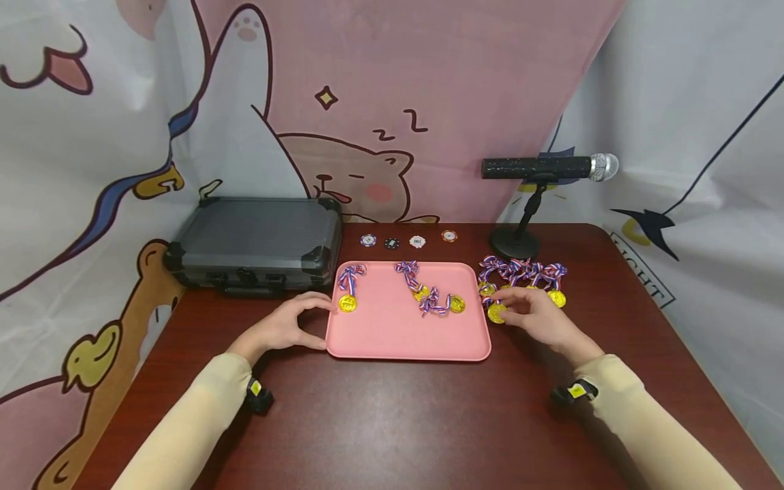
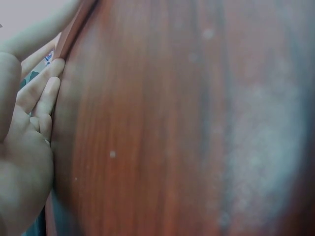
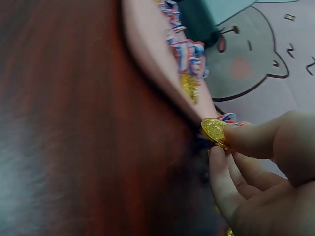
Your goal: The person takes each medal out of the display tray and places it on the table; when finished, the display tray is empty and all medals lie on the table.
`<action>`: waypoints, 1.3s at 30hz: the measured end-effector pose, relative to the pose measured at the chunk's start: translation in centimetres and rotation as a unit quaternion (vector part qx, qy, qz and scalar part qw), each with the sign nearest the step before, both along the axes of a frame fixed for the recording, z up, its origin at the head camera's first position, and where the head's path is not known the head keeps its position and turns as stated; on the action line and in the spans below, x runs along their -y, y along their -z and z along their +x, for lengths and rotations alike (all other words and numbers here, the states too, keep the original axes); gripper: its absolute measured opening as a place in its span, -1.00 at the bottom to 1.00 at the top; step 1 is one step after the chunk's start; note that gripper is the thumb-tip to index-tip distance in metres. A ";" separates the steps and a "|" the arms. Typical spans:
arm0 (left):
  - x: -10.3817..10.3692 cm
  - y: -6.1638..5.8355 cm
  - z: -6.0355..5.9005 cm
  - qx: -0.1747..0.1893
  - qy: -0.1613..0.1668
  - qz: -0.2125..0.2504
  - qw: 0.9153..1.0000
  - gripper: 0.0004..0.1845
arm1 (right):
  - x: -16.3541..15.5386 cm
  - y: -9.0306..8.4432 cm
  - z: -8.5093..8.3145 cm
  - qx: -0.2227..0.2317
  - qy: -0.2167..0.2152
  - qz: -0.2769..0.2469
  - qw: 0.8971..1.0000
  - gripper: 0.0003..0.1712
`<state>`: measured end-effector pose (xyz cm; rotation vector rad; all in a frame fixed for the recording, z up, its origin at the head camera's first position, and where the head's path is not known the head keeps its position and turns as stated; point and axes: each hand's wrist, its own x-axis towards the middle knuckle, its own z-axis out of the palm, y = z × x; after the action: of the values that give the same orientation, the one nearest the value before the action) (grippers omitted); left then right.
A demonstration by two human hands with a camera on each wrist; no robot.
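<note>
My right hand point(image 1: 542, 316) pinches a gold medal point(image 3: 215, 131) between thumb and fingertips, just off the right edge of the pink tray point(image 1: 392, 344). Its striped ribbon point(image 3: 227, 117) shows behind the thumb. Against the tray's left rim rests my left hand point(image 1: 283, 327), its fingers and thumb spread apart along the edge. On the tray lie a medal point(image 1: 347, 303) with a bunched red, white and blue ribbon at the left, a medal point(image 1: 420, 293) near the middle and another medal point(image 1: 457, 303) at the right. More medals point(image 1: 556, 298) with ribbons lie right of the tray, partly behind my right hand.
A dark hard case point(image 1: 257, 238) stands at the back left. Several poker chips point(image 1: 417, 241) lie in a row behind the tray. At the back right, a black microphone point(image 1: 539, 167) sits on a stand point(image 1: 514, 241). Printed cloth hangs around the brown table point(image 1: 392, 422).
</note>
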<state>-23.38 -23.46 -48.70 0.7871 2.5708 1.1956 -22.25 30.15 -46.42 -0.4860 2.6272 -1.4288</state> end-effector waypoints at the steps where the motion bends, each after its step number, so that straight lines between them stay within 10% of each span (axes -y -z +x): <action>1: 0.0 0.0 0.0 -0.002 0.001 0.000 1.000 -0.24 | 0.0 0.3 0.1 -0.008 -0.002 0.017 1.000 -0.57; 12: 0.1 0.1 0.1 0.003 -0.002 -0.001 1.000 -0.24 | 0.2 0.7 1.0 -0.093 -0.041 0.145 0.984 -0.58; 26: 0.2 0.0 0.1 -0.004 0.001 0.003 1.000 -0.24 | -0.1 -0.8 1.8 -0.103 -0.073 0.154 0.980 -0.54; 39: 0.1 0.1 0.0 0.002 0.002 0.002 1.000 -0.25 | 5.7 -2.6 -0.8 -0.156 -0.048 0.131 0.978 -0.59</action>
<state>-23.41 -23.53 -48.77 0.7895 2.5625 1.1999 -23.07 24.46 -43.79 -0.8522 2.9255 -1.0277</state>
